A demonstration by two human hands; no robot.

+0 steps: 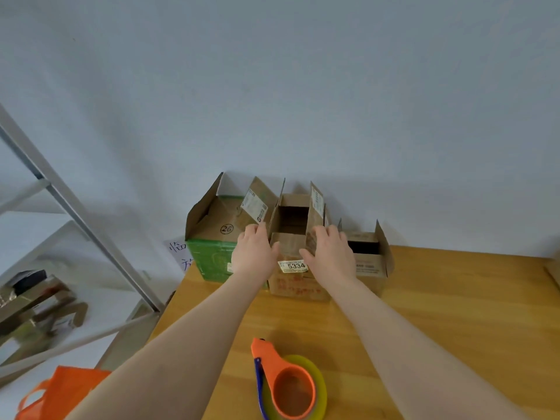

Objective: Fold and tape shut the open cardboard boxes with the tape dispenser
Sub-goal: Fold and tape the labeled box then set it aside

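Bare forearms (181, 344), left grip (253, 253), right grip (331, 254)

Between the fingers (330, 234), the middle box (297, 283) is matt brown cardboard, rough-looking, with a smooth paper label (293, 266). Left of the fingers, the green box (212, 262) has a glossy front. Nearer than the fingers, the tabletop (424, 313) is smooth, faintly shiny wood; the tape dispenser (285, 377) is glossy orange plastic.
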